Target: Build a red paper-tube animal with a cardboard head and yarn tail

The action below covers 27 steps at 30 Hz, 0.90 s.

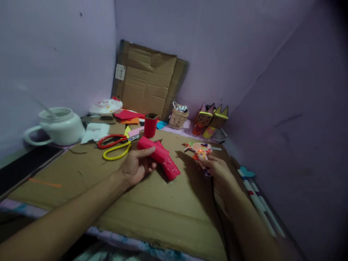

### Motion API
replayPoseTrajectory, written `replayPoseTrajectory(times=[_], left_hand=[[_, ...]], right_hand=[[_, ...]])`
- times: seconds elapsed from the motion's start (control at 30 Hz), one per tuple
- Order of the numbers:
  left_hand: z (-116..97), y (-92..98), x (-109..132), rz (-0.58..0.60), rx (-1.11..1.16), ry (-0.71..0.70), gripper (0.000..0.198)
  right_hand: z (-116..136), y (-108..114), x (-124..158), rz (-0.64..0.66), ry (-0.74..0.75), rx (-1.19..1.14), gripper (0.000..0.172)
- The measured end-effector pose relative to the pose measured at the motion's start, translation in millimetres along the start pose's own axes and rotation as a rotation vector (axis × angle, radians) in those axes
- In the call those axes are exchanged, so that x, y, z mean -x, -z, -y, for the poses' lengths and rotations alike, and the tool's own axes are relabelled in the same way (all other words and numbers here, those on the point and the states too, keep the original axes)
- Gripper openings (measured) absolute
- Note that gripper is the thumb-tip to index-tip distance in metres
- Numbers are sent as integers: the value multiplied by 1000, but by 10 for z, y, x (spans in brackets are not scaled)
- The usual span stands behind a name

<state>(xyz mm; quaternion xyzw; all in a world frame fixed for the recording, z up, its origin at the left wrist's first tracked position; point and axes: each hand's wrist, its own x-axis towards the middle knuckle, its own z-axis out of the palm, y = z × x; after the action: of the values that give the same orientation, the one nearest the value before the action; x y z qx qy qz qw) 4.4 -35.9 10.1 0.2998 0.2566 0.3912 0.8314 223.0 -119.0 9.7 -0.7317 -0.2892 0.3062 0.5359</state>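
My left hand [139,165] is closed round a red paper-covered tube [156,150], thumb on top. The tube's lower right end widens into a red flap with shiny glue-like patches. In my right hand [217,168] is a hot glue gun [199,149] with a colourful pattern, its nozzle pointing left toward the tube. A white glue stick juts from its back, and a dark cord runs down below the hand. Just behind the held tube stands a short red cylinder [150,125]. To the left lie scissors [115,146] with one red and one yellow handle.
A cardboard sheet [89,195] covers the table. At left are a white mug-like pot [61,127] and a dark flat panel [29,165]. Coloured paper [129,115], a pen holder [178,117] and eared cardboard figures [214,121] line the back. White sticks [258,203] lie at right.
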Motion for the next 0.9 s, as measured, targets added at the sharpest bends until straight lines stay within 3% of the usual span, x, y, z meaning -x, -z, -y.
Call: replayPoseTrajectory(times=[0.1, 0.23, 0.33, 0.37, 0.53, 0.77, 0.9], left_hand=[[5, 1, 2, -11, -53, -26, 8], [-4, -14, 16, -29, -99, -55, 12], [-6, -23, 22, -22, -116, -91, 12], [-4, -22, 21, -19, -126, -106, 12], [3, 2, -4, -12, -187, -134, 7], [-15, 22, -27, -11, -219, -143, 7], [-15, 23, -38, -20, -230, -159, 7]], right_hand=[[35, -14, -26, -76, 21, 94, 24], [86, -54, 369, -179, 124, -22, 21], [72, -176, 711, 152, -193, -486, 30], [57, -226, 787, 185, -277, -631, 31], [-1, -422, 884, 46, -507, -1022, 27], [-24, -641, 829, 37, -510, -1183, 26], [-43, -770, 819, 41, -414, -1227, 27]])
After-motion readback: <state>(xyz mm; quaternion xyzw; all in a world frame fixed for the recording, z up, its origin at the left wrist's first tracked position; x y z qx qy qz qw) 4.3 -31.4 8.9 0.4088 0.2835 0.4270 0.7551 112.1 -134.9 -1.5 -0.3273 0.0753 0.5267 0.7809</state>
